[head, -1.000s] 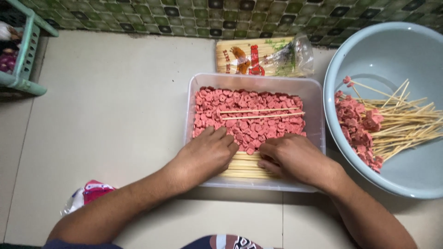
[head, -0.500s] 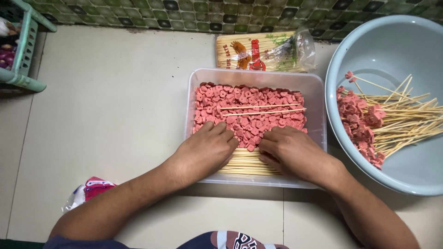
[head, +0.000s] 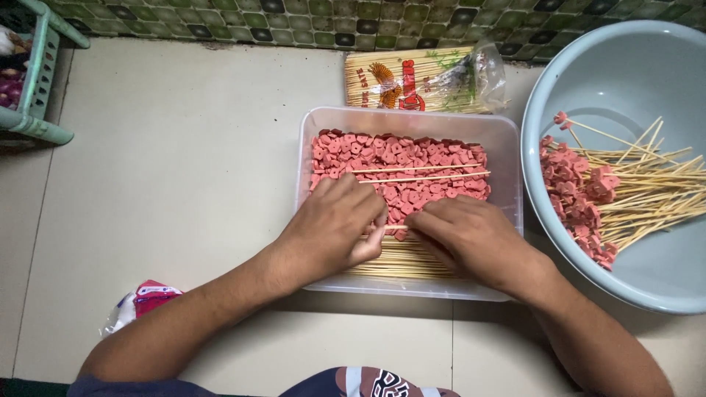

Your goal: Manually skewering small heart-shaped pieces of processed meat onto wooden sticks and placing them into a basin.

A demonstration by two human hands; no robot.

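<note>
A clear plastic tub (head: 412, 115) on the floor holds many pink sausage pieces (head: 412, 156), with two loose bamboo skewers (head: 423, 173) lying on top. A bundle of bare skewers (head: 401, 262) lies along the tub's near side. My left hand (head: 331, 229) rests over the tub's near left part, fingers closed on a thin skewer (head: 387, 226) that points right. My right hand (head: 474, 237) meets it from the right, fingertips pinching a pink piece (head: 401, 235) at the skewer's tip. What lies under the palms is hidden.
A large pale blue basin (head: 625, 59) at the right holds several skewers loaded with pink pieces (head: 581, 198). A plastic packet of skewers (head: 423, 79) lies behind the tub by the tiled wall. A green basket (head: 40, 81) stands far left. A pink-and-white wrapper (head: 145, 298) lies near my left forearm.
Both hands stay over the tub's near side. Their fingertips have drawn together, and a skewer with a pink piece at its tip now shows between them.
</note>
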